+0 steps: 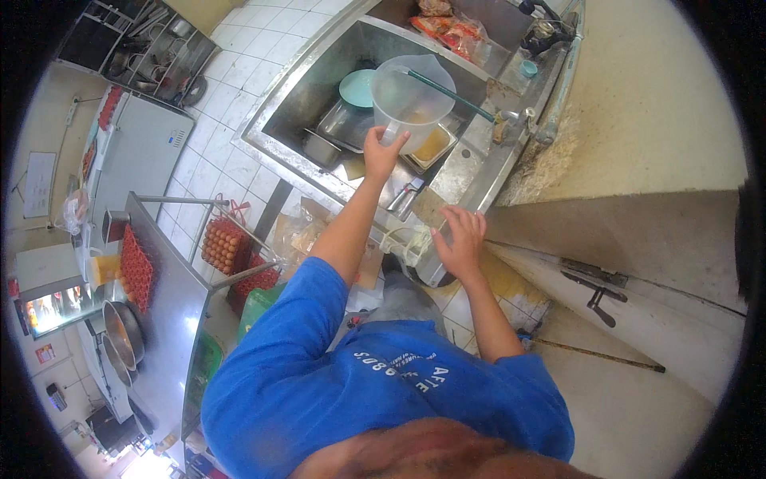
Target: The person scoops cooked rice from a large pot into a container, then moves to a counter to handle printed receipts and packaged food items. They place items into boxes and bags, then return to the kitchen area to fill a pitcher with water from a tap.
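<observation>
My left hand grips the handle of a translucent plastic measuring jug above the basin of a stainless steel sink. The green hose on the tap reaches over to the jug's mouth. Some cloudy liquid appears to sit low in the jug. Below it in the basin are a turquoise plate, a metal pan and a rectangular steel container with yellowish contents. My right hand holds nothing, fingers apart, at the sink's near corner; whether it touches the rim I cannot tell.
Plastic-wrapped food lies in the far basin. At left stands a steel table with metal bowls and a red egg tray. Trays of eggs are stacked lower down. A door with a handle is at right.
</observation>
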Available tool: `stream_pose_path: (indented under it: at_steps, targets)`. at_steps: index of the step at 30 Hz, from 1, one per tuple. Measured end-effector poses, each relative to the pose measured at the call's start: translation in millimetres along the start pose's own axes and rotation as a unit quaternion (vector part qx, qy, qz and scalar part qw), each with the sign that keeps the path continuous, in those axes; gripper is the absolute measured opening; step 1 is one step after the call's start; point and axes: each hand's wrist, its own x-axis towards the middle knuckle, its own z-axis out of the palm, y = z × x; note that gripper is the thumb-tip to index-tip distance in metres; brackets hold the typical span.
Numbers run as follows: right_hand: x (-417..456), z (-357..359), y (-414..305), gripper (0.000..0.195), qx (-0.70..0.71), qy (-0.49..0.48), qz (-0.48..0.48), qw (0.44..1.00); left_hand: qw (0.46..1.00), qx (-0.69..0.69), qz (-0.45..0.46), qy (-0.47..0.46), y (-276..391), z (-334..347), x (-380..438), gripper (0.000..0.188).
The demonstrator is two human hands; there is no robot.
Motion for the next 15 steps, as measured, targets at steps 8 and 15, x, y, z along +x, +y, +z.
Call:
stream_pose_path:
  at_steps: [8, 15]
  targets:
    - [2, 19, -8, 0.033, -0.098, 0.024, 0.030, 0.994, 0.993, -0.106, 0.024, 0.039, 16, -80, -80, 0.040]
    - [-2, 27, -11, 0.029, -0.156, 0.036, 0.001, 0.987, 0.980, -0.018, 0.006, -0.200, -13, -224, -262, 0.024]
